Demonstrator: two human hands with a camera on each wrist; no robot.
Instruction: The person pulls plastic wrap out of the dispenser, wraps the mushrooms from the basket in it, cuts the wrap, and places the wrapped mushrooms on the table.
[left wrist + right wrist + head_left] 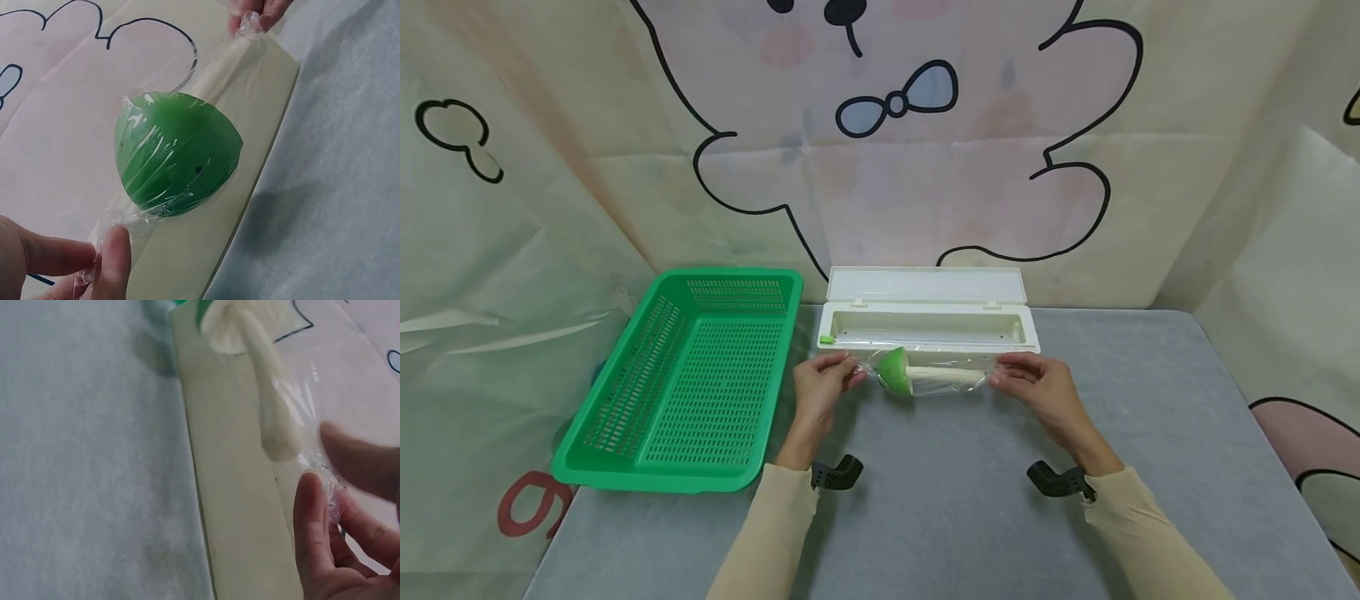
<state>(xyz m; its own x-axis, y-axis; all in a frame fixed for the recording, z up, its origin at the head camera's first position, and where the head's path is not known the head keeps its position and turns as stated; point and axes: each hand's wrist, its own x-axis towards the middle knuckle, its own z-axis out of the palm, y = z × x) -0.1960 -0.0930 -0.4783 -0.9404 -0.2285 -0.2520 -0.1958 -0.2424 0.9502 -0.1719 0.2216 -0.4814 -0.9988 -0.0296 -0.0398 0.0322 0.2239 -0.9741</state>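
From the head, looking forward and down over the flat grey table (940, 517), rather far, including both the left hand (822, 385) and the right hand (1041, 393). From the left wrist, looking aslant and very near onto the rounded green cap (181, 153). From the right wrist, looking nearly oppositely, along the pale cylindrical stem (272, 394). Sharing, between both wrist views, the cap and the long cream-white plastic box (231, 506).

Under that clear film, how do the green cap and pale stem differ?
The green cap is vivid green; the pale stem is off-white. The cap is broad and domed, the stem long and slim. The cap lies toward the left hand, the stem's free end toward the right hand. Both are wrapped in the same clear film.
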